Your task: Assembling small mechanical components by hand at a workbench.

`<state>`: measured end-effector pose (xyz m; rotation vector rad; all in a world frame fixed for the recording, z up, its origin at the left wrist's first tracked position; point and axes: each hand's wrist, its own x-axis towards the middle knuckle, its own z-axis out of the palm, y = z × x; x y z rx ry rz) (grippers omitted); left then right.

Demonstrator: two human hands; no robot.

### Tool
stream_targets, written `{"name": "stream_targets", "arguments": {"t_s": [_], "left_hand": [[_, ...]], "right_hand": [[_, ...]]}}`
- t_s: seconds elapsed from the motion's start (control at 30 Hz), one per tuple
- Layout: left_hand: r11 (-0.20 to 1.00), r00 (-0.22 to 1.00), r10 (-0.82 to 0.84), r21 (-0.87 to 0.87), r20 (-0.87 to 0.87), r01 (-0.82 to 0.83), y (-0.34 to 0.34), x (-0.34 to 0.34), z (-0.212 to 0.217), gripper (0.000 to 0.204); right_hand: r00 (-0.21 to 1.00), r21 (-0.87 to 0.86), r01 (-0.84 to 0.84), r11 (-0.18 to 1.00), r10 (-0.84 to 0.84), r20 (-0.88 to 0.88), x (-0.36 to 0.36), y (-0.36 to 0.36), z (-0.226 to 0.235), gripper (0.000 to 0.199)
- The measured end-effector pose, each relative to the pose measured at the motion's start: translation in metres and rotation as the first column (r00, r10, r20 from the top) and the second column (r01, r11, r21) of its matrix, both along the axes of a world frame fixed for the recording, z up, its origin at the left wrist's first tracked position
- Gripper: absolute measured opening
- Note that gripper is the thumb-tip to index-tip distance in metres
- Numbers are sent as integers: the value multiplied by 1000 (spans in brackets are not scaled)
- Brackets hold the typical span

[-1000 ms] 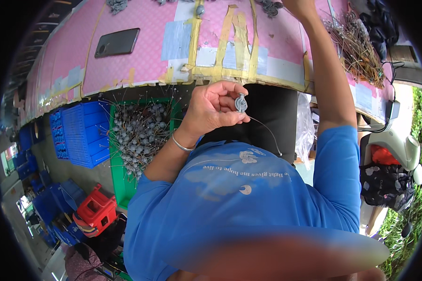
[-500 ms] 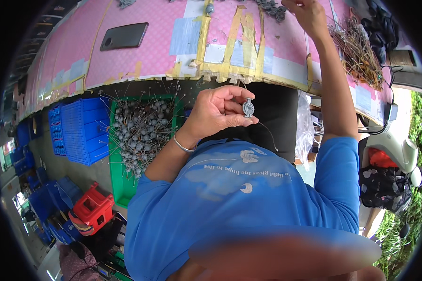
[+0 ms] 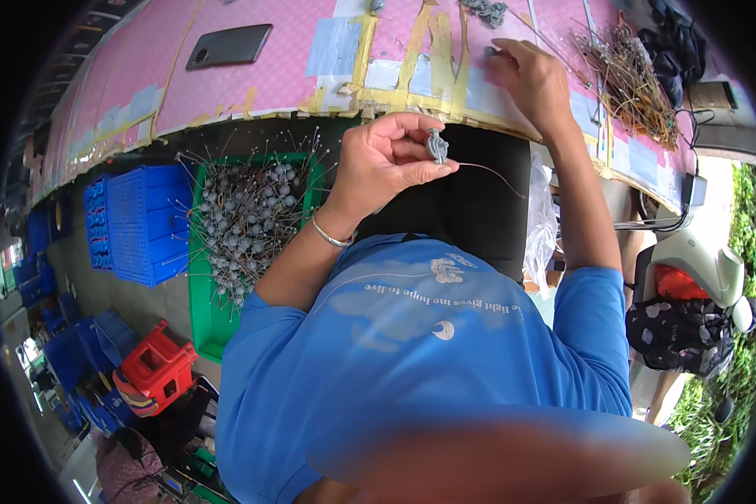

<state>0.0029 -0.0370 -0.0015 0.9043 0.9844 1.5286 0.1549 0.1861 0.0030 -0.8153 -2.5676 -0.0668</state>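
Note:
My left hand (image 3: 382,160) is closed in front of the bench edge. Between its thumb and fingertips it pinches a small grey ridged plastic part (image 3: 437,146). From beside that part a thin curved wire (image 3: 496,170) trails off to the right. My right hand (image 3: 531,84) is over the pink-covered bench, slightly blurred. At its thumb and fingertips is a small dark grey piece (image 3: 490,52), whose shape is hard to make out. A cluster of grey parts (image 3: 484,10) lies on the bench just beyond that hand.
The bench (image 3: 286,80) has taped patches and a dark phone (image 3: 228,46). A bundle of wires (image 3: 638,88) lies at the right. Below left stand a green crate (image 3: 212,340) of grey balls on wires (image 3: 252,218), blue crates (image 3: 147,227) and a red plastic stool (image 3: 155,370).
My right hand has come back from the grey cluster toward me, with a small grey piece at its fingertips. My left hand has moved slightly up with its part, and the wire swings higher.

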Motion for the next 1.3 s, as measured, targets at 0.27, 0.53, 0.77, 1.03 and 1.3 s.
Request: {"name": "stream_targets", "arguments": {"t_s": [0.27,0.53,0.77,1.03,1.3], "left_hand": [[987,975,157,49,-160,-152,3,0,-1,43],[989,933,140,2,-333,-148,4,8,2,44],[953,635,301,211,-711,-217,2,17,1,37],[979,846,183,17,-500,-202,5,11,-13,37],[997,970,72,37,-233,-65,7,18,-10,44]], "right_hand": [[763,-782,-518,346,-227,-605,16,-121,21,22],[758,-764,-510,395,-214,-616,25,-129,13,19],[854,-843,-312,439,-260,-451,20,-135,4,16],[759,-808,-524,271,-281,-587,22,-125,-8,20],[614,-609,-771,-185,-467,-636,20,-122,-20,30]]}}
